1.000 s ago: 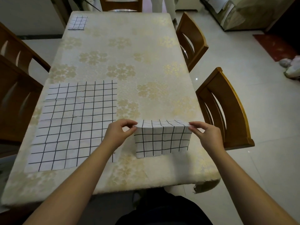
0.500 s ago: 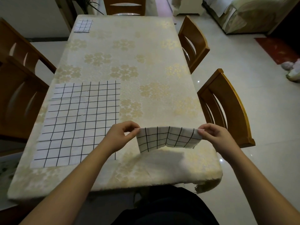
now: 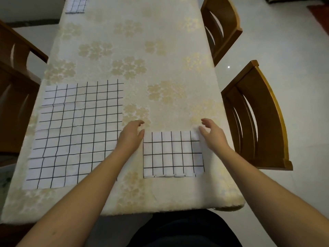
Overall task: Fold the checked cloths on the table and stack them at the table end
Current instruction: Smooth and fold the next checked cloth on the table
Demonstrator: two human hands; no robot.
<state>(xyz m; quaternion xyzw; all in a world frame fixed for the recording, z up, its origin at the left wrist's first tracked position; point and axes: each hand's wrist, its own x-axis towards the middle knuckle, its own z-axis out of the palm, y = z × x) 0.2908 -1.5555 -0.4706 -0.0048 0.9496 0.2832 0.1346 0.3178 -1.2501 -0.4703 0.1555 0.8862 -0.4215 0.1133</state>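
Folded cloth (image 3: 173,154) lies flat near the counter (image 3: 160,50) front edge, layered edges toward the person. Left hand (image 3: 130,138) and right hand (image 3: 212,135) flank its far corners, fingers loose, nothing held. Unfolded cloth (image 3: 76,134) is spread left of it; the stack (image 3: 75,4) waits far beyond.

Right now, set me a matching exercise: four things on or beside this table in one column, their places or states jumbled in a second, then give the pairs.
Things:
1. small folded checked cloth
2. large unfolded checked cloth
3. folded checked cloth at the far table end
4. brown wooden chair with curved slats

Places or states:
A. spread flat at the near left
B. off the table's right side
C. between the left hand and right hand
D. far left corner

Pairs: 1-C, 2-A, 3-D, 4-B
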